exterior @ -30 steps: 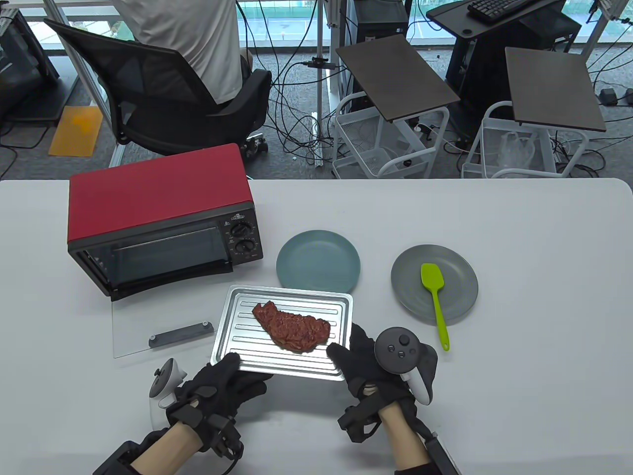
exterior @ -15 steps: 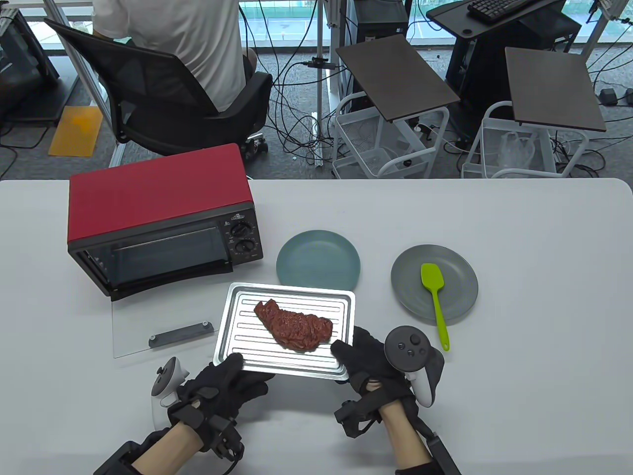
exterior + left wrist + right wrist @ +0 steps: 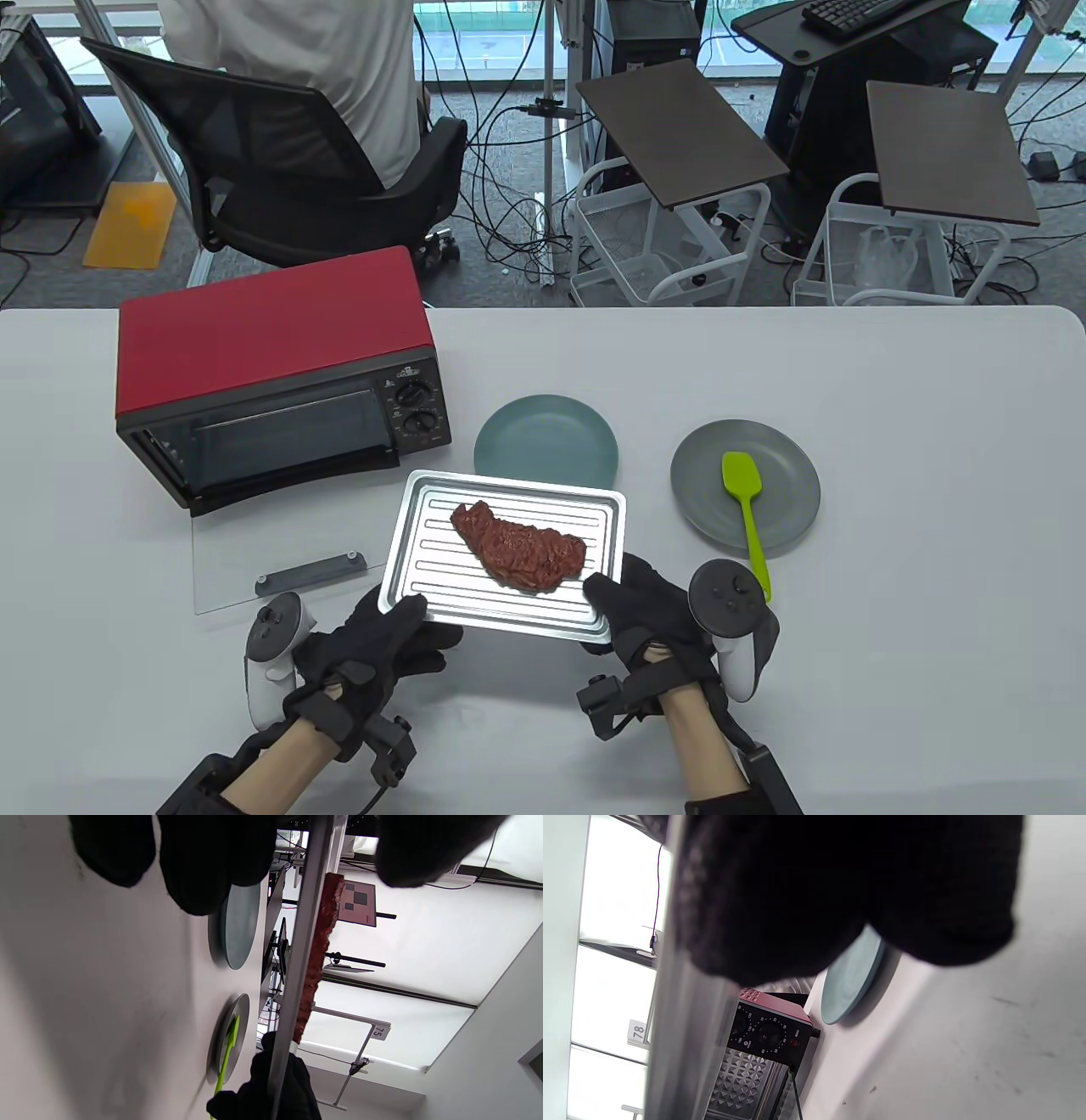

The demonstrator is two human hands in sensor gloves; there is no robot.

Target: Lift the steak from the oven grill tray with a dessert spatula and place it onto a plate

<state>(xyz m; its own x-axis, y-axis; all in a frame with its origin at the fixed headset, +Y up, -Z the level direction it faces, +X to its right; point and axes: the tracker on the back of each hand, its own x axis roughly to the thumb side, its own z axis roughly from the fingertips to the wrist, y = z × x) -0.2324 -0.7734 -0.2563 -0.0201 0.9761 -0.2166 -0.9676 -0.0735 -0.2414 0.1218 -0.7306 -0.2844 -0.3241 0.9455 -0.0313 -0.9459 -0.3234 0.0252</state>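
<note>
A: Left hand (image 3: 373, 641)?
B: Gripping the near-left corner of the oven grill tray (image 3: 441, 586), thumb on the rim, fingers underneath.
A: Right hand (image 3: 649, 615)?
B: Clamped on the near-right corner likewise.
A: Steak (image 3: 519, 545)?
B: Lying on the tray, held above the tabletop (image 3: 933, 594).
A: Dessert spatula (image 3: 747, 508)?
B: Resting on the grey plate (image 3: 785, 471), handle overhanging. Teal plate (image 3: 545, 433) just behind the tray, beside the red oven (image 3: 271, 340).

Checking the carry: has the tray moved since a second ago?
Yes. The tray, held by both hands, shifted right, away from the oven, now overlapping the blue plate's near edge.
</note>
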